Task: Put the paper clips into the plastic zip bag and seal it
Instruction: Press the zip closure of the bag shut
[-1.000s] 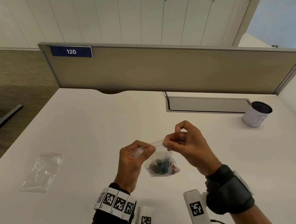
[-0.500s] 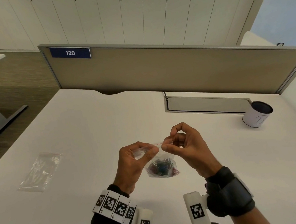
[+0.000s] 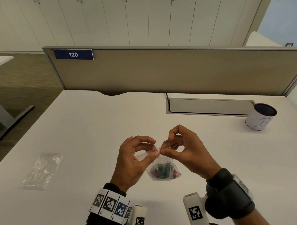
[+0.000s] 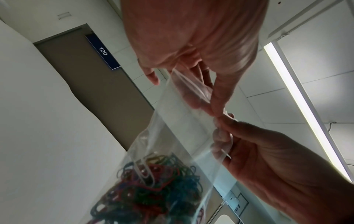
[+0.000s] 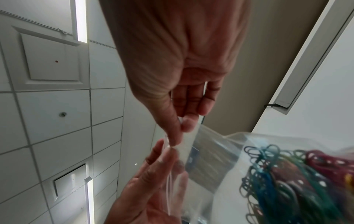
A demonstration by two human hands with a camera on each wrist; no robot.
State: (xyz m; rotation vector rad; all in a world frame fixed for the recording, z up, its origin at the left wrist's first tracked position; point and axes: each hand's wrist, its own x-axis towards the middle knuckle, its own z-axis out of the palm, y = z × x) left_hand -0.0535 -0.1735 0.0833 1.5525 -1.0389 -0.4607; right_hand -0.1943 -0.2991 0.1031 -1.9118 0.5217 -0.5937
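A small clear zip bag [image 3: 163,169] hangs above the white desk [image 3: 89,131], its bottom filled with coloured paper clips [image 3: 162,170]. My left hand [image 3: 154,152] pinches the bag's red-lined top strip [image 3: 145,154] between thumb and forefinger. My right hand [image 3: 164,149] pinches the same strip right beside it, fingertips nearly touching. In the left wrist view the bag [image 4: 178,136] hangs down with the clips [image 4: 153,181] heaped low. The right wrist view shows the bag [image 5: 210,151], both pinches on its top edge, and the clips [image 5: 287,181].
A second, empty clear zip bag [image 3: 42,170] lies flat at the desk's left. A white cup with a dark inside [image 3: 259,116] stands at the right, near a grey cable hatch [image 3: 207,107]. A beige divider panel [image 3: 176,71] closes the desk's far edge.
My hands have come together along the bag's top strip: the left pinch has slid right until it meets the right pinch. The bag still hangs between them.
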